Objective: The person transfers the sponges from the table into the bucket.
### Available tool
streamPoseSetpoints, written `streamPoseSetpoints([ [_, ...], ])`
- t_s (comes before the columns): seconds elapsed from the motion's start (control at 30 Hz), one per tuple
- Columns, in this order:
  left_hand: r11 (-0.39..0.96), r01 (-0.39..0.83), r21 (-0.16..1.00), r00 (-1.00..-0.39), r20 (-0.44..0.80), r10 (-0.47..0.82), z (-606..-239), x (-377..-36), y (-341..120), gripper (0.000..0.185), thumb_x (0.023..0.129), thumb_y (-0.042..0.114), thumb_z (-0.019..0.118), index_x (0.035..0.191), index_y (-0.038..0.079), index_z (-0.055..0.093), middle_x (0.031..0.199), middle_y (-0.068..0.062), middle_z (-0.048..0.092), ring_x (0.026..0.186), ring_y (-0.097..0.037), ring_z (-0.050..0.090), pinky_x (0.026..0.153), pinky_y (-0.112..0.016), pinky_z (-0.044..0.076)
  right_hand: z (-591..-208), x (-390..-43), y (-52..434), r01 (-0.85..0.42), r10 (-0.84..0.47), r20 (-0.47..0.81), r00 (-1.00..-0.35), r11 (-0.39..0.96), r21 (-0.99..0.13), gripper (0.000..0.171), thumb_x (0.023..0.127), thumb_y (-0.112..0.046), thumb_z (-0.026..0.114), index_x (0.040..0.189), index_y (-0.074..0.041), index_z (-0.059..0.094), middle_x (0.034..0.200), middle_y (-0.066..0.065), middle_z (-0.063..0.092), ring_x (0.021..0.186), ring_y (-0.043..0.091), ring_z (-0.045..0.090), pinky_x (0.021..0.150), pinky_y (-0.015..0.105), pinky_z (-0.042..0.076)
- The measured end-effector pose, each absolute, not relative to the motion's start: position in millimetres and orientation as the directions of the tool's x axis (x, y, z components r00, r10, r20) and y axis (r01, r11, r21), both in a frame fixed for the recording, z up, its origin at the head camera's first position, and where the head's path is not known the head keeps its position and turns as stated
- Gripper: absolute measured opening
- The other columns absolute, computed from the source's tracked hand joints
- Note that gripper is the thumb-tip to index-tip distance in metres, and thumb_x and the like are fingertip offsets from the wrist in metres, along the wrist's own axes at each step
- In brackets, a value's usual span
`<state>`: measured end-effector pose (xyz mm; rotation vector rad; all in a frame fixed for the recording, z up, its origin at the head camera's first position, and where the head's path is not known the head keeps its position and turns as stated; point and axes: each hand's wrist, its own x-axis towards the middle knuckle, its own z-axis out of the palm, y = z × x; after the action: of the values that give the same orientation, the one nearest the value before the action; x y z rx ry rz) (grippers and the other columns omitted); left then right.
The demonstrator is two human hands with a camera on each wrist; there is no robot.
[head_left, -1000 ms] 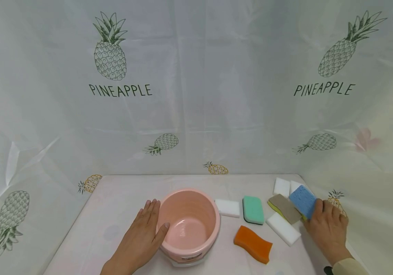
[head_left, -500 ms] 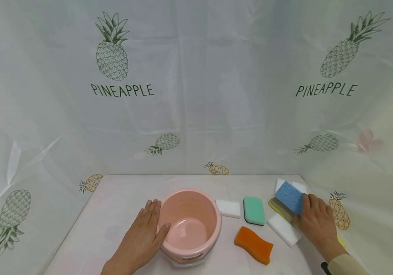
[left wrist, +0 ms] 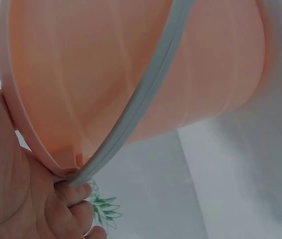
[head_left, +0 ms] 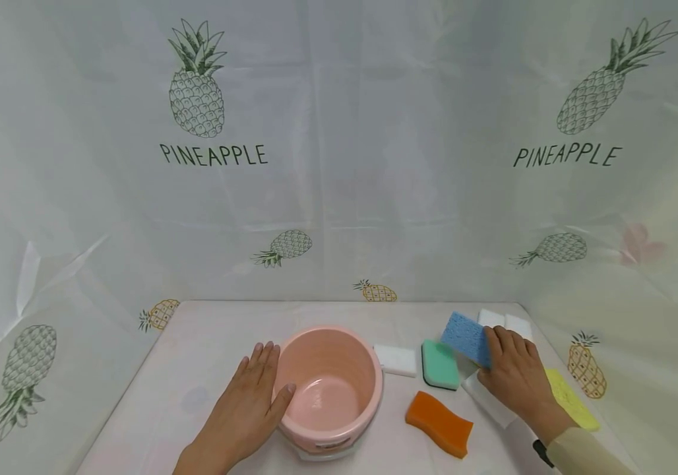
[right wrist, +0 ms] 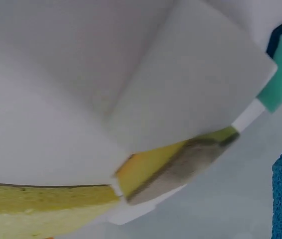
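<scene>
In the head view, your left hand, fingers straight, lies against the pink bucket; your right hand pinches the blue sponge near the green sponge. The left wrist view shows your hand touching the rim beside the grey handle. In the right wrist view, the blue sponge meets a fingertip at the right edge.

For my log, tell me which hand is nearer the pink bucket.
Left. The left hand touches the pink bucket; the right hand is off to its right, holding the blue sponge.

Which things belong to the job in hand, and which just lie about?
Seemingly in use: blue sponge, in the right hand; pink bucket, touched by the left hand.
Lying about: orange sponge, green sponge, yellow sponge, grey-topped sponge, white blocks.
</scene>
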<state>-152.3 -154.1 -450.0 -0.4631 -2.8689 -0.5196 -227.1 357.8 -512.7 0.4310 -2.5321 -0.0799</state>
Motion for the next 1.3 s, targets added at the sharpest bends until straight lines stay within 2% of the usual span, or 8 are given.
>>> streamPoseSetpoints([
  [0.4,0.892,0.337,0.302,-0.933,0.233,0.273,-449,-153,-154,0.078,0.11,0.053,0.046,0.161,-0.005,0.037,0.167,-0.024,0.037,0.159,-0.04,0.029,0.129,-0.059,0.025,-493,-230,318,-0.35,-0.392,0.503,-0.77,0.919,0.179,0.082,0.079,-0.028,0.079,0.146,0.007,0.045,0.139,0.028,0.053,0.124,0.046,0.052,0.1,0.064,0.047],
  [0.6,0.9,0.325,0.291,-0.937,0.23,0.264,-447,-154,-153,0.076,0.11,0.05,0.048,0.161,-0.005,0.037,0.167,-0.024,0.036,0.159,-0.039,0.029,0.13,-0.06,0.023,-475,-231,296,-0.4,-0.436,0.506,-0.744,0.898,0.184,0.082,0.077,-0.027,0.08,0.144,0.006,0.046,0.137,0.026,0.054,0.123,0.042,0.051,0.101,0.061,0.048],
  [0.73,0.902,0.322,0.288,-0.938,0.224,0.263,-446,-156,-152,0.075,0.11,0.048,0.05,0.161,-0.005,0.036,0.167,-0.024,0.036,0.159,-0.039,0.028,0.13,-0.06,0.023,-462,-230,279,-0.455,-0.465,0.521,-0.716,0.877,0.157,0.079,0.079,-0.026,0.079,0.144,0.006,0.047,0.136,0.025,0.055,0.122,0.041,0.052,0.1,0.06,0.048],
  [1.0,0.905,0.32,0.281,-0.938,0.226,0.262,-447,-156,-152,0.074,0.109,0.046,0.052,0.161,-0.005,0.037,0.167,-0.023,0.037,0.159,-0.039,0.029,0.13,-0.059,0.023,-427,-227,234,-0.502,-0.477,0.515,-0.712,0.859,0.102,0.078,0.081,-0.031,0.077,0.145,0.003,0.048,0.14,0.023,0.054,0.126,0.04,0.052,0.104,0.058,0.048],
  [1.17,0.905,0.322,0.279,-0.938,0.223,0.265,-448,-157,-153,0.074,0.109,0.047,0.051,0.162,-0.004,0.036,0.168,-0.022,0.036,0.16,-0.038,0.028,0.131,-0.058,0.022,-408,-225,199,-0.56,-0.524,0.468,-0.712,0.825,0.072,0.078,0.081,-0.035,0.077,0.146,-0.001,0.051,0.143,0.018,0.055,0.129,0.036,0.05,0.107,0.055,0.047],
  [1.3,0.901,0.324,0.288,-0.942,0.19,0.277,-449,-160,-154,0.077,0.11,0.052,0.046,0.163,-0.002,0.033,0.17,-0.02,0.033,0.161,-0.037,0.025,0.131,-0.058,0.021,-400,-223,175,-0.621,-0.579,0.421,-0.699,0.783,0.046,0.078,0.083,-0.04,0.077,0.147,-0.005,0.052,0.146,0.013,0.055,0.131,0.032,0.049,0.108,0.05,0.046],
])
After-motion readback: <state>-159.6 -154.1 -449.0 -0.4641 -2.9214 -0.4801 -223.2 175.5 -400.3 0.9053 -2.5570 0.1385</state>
